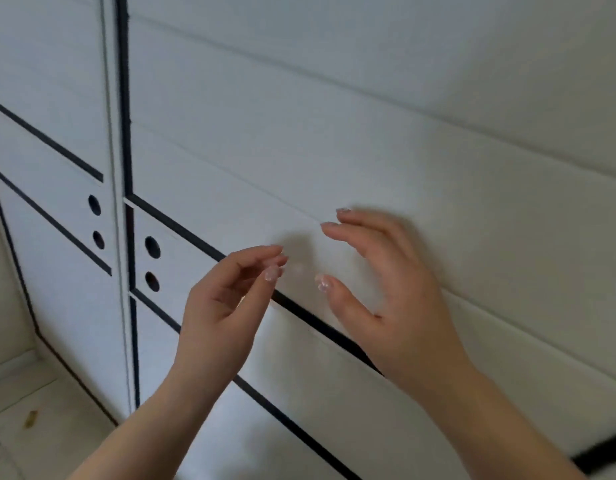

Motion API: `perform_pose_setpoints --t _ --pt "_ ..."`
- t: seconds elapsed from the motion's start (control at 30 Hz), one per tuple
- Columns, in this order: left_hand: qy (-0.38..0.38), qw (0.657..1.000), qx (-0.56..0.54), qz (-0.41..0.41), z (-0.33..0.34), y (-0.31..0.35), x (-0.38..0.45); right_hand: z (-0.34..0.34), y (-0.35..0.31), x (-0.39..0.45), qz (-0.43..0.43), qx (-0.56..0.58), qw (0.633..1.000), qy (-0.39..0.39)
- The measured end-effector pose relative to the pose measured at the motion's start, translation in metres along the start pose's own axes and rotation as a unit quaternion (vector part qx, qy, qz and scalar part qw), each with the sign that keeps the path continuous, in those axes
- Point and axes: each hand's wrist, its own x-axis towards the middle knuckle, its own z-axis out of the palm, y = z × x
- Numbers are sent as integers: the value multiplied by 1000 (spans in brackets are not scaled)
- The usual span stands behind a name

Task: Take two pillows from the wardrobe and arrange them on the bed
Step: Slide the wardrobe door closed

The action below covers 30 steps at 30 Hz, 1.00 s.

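Observation:
A white wardrobe with thin black trim lines fills the view, its doors closed. My left hand is raised in front of the door, fingers loosely curled and apart, holding nothing. My right hand hovers a little to the right and higher, fingers spread, close to the door surface above a black seam. Neither hand grips anything. No pillows and no bed are in view.
Round dark finger holes sit in pairs on the door panels left of my hands; another pair of holes is on the neighbouring door. Pale floor with a small yellowish speck shows at the lower left.

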Motion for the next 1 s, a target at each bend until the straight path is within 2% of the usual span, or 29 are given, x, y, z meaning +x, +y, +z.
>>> perform_pose_setpoints --t 0.17,0.3,0.47,0.57,0.67,0.77,0.9,1.0 --pt "-79 995 3 61 52 3 -16 -64 7 -35 -27 -133 991 21" --pt "-117 987 -21 112 85 2 -34 -111 8 -60 -51 -259 964 -21" --pt "-128 982 -59 124 117 -1 -70 -152 13 -83 -79 -377 919 -81" --pt "-145 978 -24 145 133 -4 -97 -169 22 -95 -139 -442 878 -119" --pt "-150 971 61 173 155 -14 -124 -188 34 -105 -220 -532 800 -169" --pt "-146 973 115 138 181 -22 -148 -209 45 -110 -274 -576 745 -196" --pt "-122 969 178 119 216 -27 -180 -227 62 -114 -340 -558 728 -208" --pt "-86 974 198 64 244 -24 -197 -235 77 -115 -397 -545 709 -206"
